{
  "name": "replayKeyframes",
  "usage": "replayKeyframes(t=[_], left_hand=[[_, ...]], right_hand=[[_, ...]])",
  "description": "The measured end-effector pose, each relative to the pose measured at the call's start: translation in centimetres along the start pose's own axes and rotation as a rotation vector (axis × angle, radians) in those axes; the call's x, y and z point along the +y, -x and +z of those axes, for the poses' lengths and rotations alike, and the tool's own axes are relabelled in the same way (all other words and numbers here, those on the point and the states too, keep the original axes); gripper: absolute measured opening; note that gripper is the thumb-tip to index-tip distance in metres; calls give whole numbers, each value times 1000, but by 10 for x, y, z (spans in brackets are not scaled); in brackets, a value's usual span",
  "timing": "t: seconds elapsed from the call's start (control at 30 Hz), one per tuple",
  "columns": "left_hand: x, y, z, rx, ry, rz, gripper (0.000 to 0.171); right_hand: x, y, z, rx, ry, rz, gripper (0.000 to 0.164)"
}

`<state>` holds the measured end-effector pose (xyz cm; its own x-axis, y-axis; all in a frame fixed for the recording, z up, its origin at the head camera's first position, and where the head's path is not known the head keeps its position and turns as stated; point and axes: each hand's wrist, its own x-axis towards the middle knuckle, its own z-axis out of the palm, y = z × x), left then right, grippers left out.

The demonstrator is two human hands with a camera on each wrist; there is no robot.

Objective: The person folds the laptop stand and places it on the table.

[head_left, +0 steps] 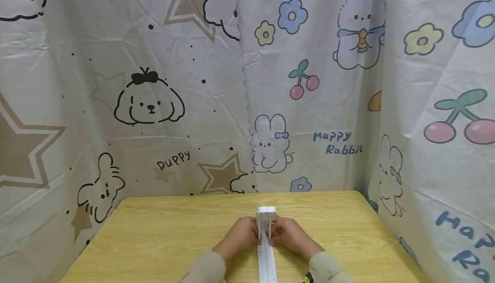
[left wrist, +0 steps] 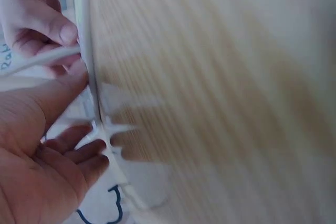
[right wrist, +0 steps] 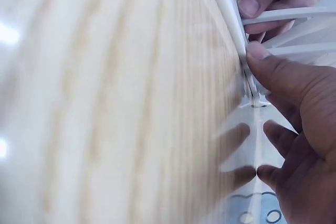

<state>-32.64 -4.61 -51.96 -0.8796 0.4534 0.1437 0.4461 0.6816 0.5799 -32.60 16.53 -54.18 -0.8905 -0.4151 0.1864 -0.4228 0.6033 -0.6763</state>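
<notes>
A long white ruler-like measuring device point(head_left: 267, 262) with scale marks lies on the table, pointing away from me. At its far part stands a raised white end piece point(head_left: 267, 209) with thin side strips. My left hand point(head_left: 244, 230) holds its left side and my right hand point(head_left: 289, 232) its right side, thumbs nearest me. Seen from the left wrist, the left thumb point(left wrist: 73, 77) touches a white strip while the other fingers point(left wrist: 92, 156) bend loosely near the tabletop. In the right wrist view, the right thumb point(right wrist: 262, 59) presses the device's edge. Partly hidden fingertips obscure the exact contact.
The pale wood-grain table point(head_left: 174, 231) has rounded far corners. Printed curtains point(head_left: 216, 102) with puppies, stars, rabbits and cherries hang behind it and along both sides. Beige sleeves point(head_left: 209, 268) cover both forearms, and a small dark and yellow item point(head_left: 308, 278) shows by the right sleeve.
</notes>
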Motion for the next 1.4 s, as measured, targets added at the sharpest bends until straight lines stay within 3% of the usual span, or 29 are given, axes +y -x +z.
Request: replayKeyframes(t=[0.23, 0.67, 0.87, 0.97, 1.07, 1.2, 1.4], left_hand=[[0, 3, 6, 32, -22, -8, 12], [-1, -3, 4, 77, 31, 5, 8], [0, -1, 3, 84, 49, -51, 8], [0, -1, 3, 94, 72, -83, 7], [1, -1, 1, 114, 90, -143, 11], [4, -1, -1, 162, 100, -201, 19], [7, -2, -3, 229, 192, -123, 25]], right_hand=[[-6, 0, 4, 31, 93, -74, 13], [-16, 0, 2, 128, 95, 4, 19], [-16, 1, 3, 128, 160, -5, 18], [-16, 1, 1, 131, 176, 41, 13], [-17, 0, -1, 142, 156, 114, 9], [-16, -2, -3, 170, 81, 158, 18], [-10, -4, -6, 195, -116, 128, 21]])
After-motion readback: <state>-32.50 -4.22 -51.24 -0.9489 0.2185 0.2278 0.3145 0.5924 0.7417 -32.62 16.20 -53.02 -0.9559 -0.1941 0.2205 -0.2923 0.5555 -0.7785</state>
